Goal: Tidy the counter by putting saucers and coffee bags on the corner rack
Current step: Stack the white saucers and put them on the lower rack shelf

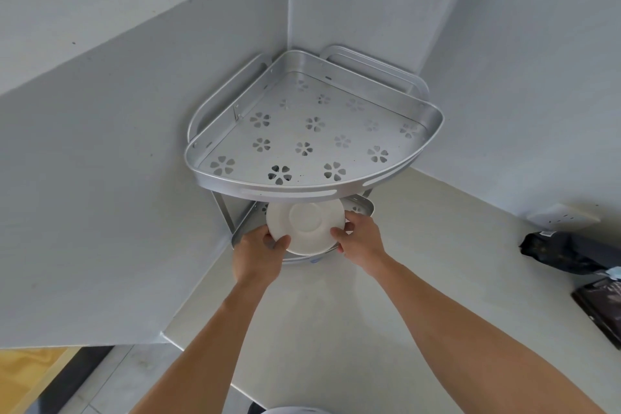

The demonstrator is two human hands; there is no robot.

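White saucer (306, 225): at front of corner rack (316, 151) lower shelf, clamped by left hand (258, 254) and right hand (361, 242) at opposite rims. Dark coffee bags (564, 252): on table (420, 279), far right.

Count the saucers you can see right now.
1. The white saucer is held by both hands at the rack's lower shelf. A white rim at the bottom edge may be another; more could hide under the upper shelf.
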